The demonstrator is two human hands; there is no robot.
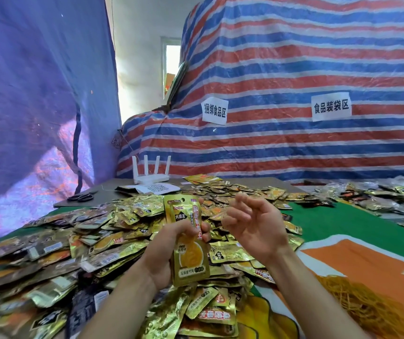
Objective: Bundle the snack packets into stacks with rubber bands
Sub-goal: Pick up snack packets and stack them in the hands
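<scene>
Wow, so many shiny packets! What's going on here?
A person is bundling snack packets. Their left hand grips a small stack of gold packets upright above the big loose pile spread over the table. The right hand is raised beside the stack, fingers loosely spread, holding nothing I can make out. No band shows round the stack yet; a heap of rubber bands lies to the right.

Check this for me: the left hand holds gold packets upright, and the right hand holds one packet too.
Not quite. The head view shows the right hand open and holding nothing, beside the gold packets. The left hand does hold them upright.
</scene>
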